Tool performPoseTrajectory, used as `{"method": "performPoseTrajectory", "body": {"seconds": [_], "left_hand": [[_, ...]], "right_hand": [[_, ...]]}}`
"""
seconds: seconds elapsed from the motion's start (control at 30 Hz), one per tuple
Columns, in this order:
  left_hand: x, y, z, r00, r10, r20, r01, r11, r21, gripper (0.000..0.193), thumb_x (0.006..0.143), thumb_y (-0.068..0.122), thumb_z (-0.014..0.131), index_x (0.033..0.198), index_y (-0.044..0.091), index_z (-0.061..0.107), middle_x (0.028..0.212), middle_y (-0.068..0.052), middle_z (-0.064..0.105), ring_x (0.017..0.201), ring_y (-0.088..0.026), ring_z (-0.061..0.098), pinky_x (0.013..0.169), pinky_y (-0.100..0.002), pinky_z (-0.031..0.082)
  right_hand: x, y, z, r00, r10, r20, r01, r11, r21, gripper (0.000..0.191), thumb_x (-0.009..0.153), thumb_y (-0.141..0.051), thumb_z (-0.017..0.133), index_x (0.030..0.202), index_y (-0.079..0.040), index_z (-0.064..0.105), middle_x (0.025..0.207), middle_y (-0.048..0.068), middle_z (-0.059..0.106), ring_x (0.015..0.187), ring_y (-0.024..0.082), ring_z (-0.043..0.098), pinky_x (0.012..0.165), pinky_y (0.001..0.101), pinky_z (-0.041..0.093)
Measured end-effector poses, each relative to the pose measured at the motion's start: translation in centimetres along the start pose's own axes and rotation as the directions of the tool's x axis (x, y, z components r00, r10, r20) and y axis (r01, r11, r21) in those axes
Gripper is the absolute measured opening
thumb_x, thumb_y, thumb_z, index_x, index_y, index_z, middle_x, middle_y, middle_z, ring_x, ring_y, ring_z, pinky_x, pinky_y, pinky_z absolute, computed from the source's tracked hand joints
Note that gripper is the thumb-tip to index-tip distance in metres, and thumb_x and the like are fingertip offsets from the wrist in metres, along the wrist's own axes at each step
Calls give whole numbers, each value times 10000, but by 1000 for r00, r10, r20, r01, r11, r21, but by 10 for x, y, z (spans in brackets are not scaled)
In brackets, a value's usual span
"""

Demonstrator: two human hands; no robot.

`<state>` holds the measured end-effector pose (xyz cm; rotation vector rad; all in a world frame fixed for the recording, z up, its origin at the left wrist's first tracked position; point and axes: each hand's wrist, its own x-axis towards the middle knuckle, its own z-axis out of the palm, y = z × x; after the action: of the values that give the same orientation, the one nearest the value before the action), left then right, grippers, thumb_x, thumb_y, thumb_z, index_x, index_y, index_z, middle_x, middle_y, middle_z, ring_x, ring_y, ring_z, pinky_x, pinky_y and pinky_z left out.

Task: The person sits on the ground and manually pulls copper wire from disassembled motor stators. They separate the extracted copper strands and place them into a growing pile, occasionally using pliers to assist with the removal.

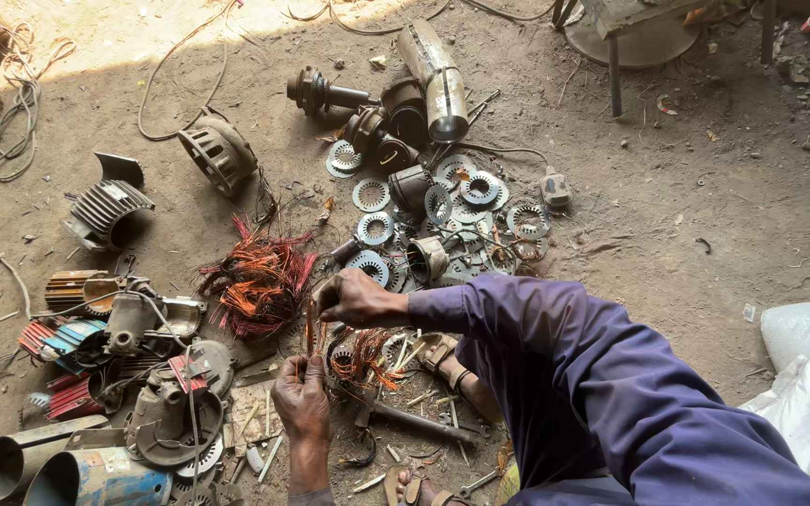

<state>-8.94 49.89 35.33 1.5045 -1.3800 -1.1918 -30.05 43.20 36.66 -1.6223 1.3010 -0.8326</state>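
While both hands pinch it, the copper wire bundle (313, 339) stands between left hand (302, 401) below and right hand (356, 300) above; each grip is closed on it. Light, springy, sharp-ended strands; best held mid-bunch. Beside them lies a copper wire heap (260, 281) on the dirt floor (686, 206).

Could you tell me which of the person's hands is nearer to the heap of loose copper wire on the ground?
The right hand, in the purple sleeve, sits just right of the copper wire heap, nearly touching it. The left hand is lower, toward the camera, gripping a thin bundle of copper strands.
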Motion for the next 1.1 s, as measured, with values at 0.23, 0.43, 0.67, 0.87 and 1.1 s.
{"method": "performPoseTrajectory", "body": {"seconds": [0.23,0.43,0.67,0.87,1.1], "left_hand": [[-8,5,8,975,-206,86,222,936,-273,178,952,196,668,865,49,620,674,-33,563,498,-168,471,393,-326,432],[-7,-11,0,991,-122,54,130,973,-189,158,977,221,684,925,77,647,763,-40,606,609,-137,514,524,-298,441],[8,-16,-3,994,-96,47,103,976,-190,158,951,208,699,867,82,652,731,-67,682,625,-161,606,600,-310,537],[11,-18,-4,992,-127,-10,125,985,-119,144,952,175,709,874,68,653,728,-67,674,604,-157,574,554,-301,477],[11,-19,-4,991,-127,49,135,968,-210,111,957,157,679,891,70,661,710,-54,672,564,-138,560,491,-287,435]], "right_hand": [[6,-17,-7,974,211,-75,-187,950,251,64,909,-73,704,931,-69,765,973,104,778,780,161,743,716,315,650],[15,-12,-45,998,-46,-50,45,999,-22,159,865,-243,781,935,-102,761,1062,125,712,935,250,667,808,434,601],[-7,-14,-20,876,-398,272,481,759,-439,115,903,-248,726,957,-162,779,1074,69,712,1022,255,563,952,429,461],[-9,-17,-16,767,-587,259,641,676,-364,114,913,-156,634,820,-165,700,1030,63,703,989,183,593,1066,452,443],[-14,-22,-12,865,-450,220,475,599,-645,150,962,-150,572,912,-165,713,1075,78,684,1033,237,576,927,427,486]]}}
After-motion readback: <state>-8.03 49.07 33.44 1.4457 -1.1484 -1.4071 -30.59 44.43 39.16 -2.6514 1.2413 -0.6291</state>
